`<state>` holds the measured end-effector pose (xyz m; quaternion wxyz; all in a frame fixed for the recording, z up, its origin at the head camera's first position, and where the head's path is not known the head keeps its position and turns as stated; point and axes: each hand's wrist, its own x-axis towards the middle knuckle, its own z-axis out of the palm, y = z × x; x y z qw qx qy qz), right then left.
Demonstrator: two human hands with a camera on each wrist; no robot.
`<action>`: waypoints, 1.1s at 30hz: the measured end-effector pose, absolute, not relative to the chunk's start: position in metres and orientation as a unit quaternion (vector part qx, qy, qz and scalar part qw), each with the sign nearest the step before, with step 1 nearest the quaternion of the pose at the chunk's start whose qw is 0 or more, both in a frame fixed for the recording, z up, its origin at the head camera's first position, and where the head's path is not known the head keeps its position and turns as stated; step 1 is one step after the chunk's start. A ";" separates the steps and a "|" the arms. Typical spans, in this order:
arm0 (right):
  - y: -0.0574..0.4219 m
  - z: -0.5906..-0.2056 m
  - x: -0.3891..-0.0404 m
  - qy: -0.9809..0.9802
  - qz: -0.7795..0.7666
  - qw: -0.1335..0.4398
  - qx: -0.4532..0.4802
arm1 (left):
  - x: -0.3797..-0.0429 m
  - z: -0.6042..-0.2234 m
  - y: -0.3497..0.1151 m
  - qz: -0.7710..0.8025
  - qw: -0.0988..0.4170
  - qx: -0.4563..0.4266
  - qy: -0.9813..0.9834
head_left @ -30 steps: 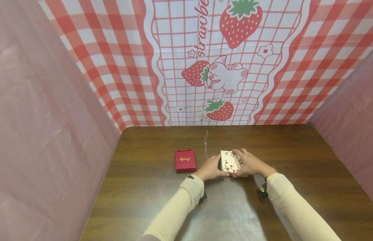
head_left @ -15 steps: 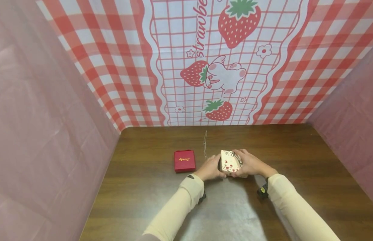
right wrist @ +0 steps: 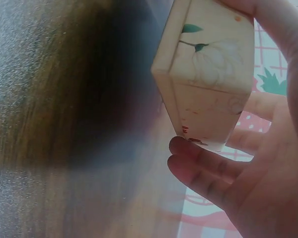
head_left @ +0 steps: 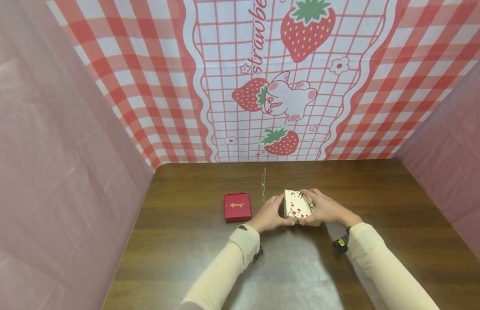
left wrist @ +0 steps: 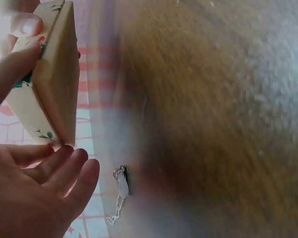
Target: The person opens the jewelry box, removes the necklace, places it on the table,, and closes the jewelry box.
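Note:
A cream jewelry box (head_left: 297,206) with printed red blossoms and dark branches is held between both hands, right of the table's middle. My left hand (head_left: 270,215) grips its left side, thumb at the near edge; in the left wrist view the thumb presses the box's side (left wrist: 57,84) and fingertips touch its corner. My right hand (head_left: 321,209) holds the right side, fingers at the far edge and thumb in front. The right wrist view shows a white flower on the box's side (right wrist: 208,54). A seam runs round the box near one face. Its inside is hidden.
A red square box (head_left: 238,207) with gold lettering lies left of the left hand. Between them and farther back lies a thin silver necklace (head_left: 263,185); the left wrist view shows its pale pendant (left wrist: 122,186). A checked strawberry cloth (head_left: 174,107) hangs behind the brown table (head_left: 178,258).
Both hands have shifted the cream box slightly upward in the head view, and it looks a little more tilted. The right wrist has moved slightly right. The red box and necklace lie still.

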<state>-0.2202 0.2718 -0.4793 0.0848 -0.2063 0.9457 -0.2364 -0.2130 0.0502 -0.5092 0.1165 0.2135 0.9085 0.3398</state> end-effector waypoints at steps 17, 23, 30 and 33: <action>0.268 -0.464 -0.216 0.942 -0.243 0.086 -0.217 | -0.213 -0.503 0.042 0.403 0.130 0.210 0.881; 0.266 -0.459 -0.215 0.940 -0.246 0.086 -0.221 | -0.214 -0.502 0.041 0.420 0.125 0.219 0.872; 0.265 -0.455 -0.216 0.933 -0.268 0.085 -0.225 | -0.215 -0.500 0.038 0.438 0.119 0.230 0.861; 0.266 -0.455 -0.216 0.932 -0.274 0.090 -0.221 | -0.215 -0.500 0.037 0.438 0.121 0.229 0.861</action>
